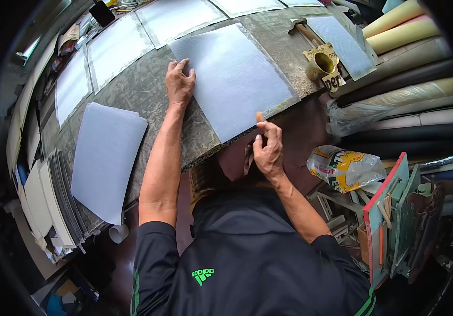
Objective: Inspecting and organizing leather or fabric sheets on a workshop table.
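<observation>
A pale blue-grey sheet (pixel 237 79) lies on the dark worktable, its near corner at the table's front edge. My left hand (pixel 180 83) rests at the sheet's left edge, fingers bent and slightly apart, holding nothing. By the sheet's near right corner is my right hand (pixel 269 150), its fingers curled in. A small orange piece (pixel 259 117) shows at its fingertips; its kind cannot be made out. A greyish border strip (pixel 281 107) runs along the sheet's right side. To the left lies a stack of similar pale sheets (pixel 108 152).
White sheets with grey borders (pixel 118 50) line the table's far side. A hammer (pixel 302 29), a glue-stained can (pixel 321 66) and another pale sheet (pixel 342 45) sit at the right. Beyond are material rolls (pixel 410 68). Grey boards (pixel 60 200) stand at the left.
</observation>
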Demonstrator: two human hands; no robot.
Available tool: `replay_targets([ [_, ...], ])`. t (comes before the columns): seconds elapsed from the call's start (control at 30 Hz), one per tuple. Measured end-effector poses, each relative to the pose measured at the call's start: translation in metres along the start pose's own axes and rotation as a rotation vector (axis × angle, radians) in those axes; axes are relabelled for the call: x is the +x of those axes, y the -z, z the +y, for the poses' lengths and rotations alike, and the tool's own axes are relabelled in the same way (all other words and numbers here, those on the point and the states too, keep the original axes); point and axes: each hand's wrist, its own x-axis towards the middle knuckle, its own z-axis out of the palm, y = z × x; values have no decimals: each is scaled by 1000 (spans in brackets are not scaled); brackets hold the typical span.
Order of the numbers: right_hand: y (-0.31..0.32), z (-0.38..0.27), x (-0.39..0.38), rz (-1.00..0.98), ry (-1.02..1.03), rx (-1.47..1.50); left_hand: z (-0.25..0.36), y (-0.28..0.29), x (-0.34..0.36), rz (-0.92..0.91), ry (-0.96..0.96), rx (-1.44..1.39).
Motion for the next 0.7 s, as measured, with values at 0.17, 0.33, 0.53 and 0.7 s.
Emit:
replay_targets([
  [0.17, -17, -22, -17, -73, 281, -149, 2, 2, -1, -8, 3, 0],
  [0.33, -27, -27, -29, -170, 441, -226, 3, -2, 0, 17, -12, -13],
  [0.53, -7, -33, -11, -261, 224, 259, 1, 1, -2, 14, -7, -11],
  [0.7, 45, 7, 34, 31, -234, 16, 3, 2, 0, 28, -32, -8],
])
